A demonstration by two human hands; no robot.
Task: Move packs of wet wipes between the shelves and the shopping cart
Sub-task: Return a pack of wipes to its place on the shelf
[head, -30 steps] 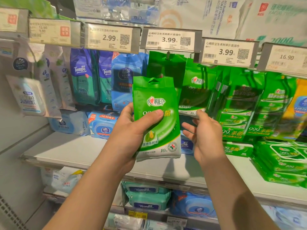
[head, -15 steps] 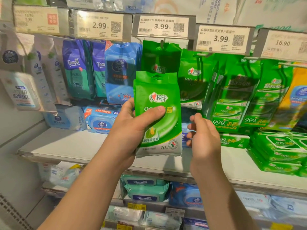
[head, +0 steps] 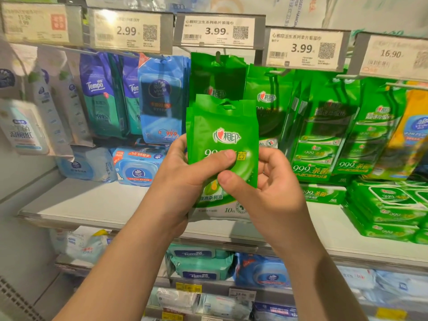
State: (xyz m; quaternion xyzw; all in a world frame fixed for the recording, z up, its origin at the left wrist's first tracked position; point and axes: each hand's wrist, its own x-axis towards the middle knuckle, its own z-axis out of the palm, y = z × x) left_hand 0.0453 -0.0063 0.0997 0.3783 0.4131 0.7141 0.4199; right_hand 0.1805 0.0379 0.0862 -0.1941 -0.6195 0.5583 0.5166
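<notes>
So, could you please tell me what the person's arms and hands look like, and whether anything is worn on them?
Both forearms are bare as far as the picture shows: no sleeves or cuffs. The left hand and right hand are bare too, with no gloves, and no rings, watch or bracelet that I can see. The fingernails are short and unpainted.

Retail shelving bay, viewed from the front; a pale grey side panel [head: 20, 218] closes the left end; a white shelf board [head: 88, 200] runs across at mid-height, a lower shelf [head: 69, 262] beneath it; a rail of price tags [head: 217, 31] sits along the top, reading 2.99, 3.99, 3.99, 16.90; lighting even from above, casting shadow under the tags.
</notes>
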